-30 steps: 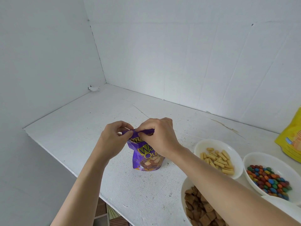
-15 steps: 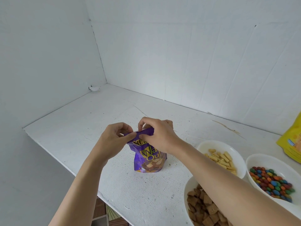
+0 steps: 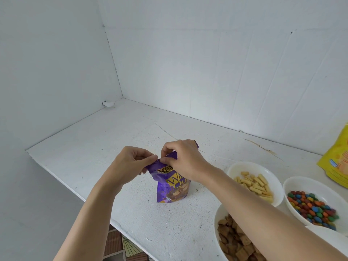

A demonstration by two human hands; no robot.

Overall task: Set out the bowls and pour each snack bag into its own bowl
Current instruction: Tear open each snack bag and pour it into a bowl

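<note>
yellow bag: cut by right edge
brown-snack bowl: under forearm, cut by bottom edge
purple bag: top behind right hand

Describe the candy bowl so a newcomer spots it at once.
On the white counter, right end, white bowls cluster near a yellow bag. The candy bowl is closest to that bag, the only one holding glossy multicoloured candies; neighbours hold pale sticks and brown squares.

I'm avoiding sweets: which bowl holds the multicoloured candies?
The bowl nearest the yellow bag, filled with round red, blue, green and orange candies; its neighbours hold pale sticks and brown squares.
</note>
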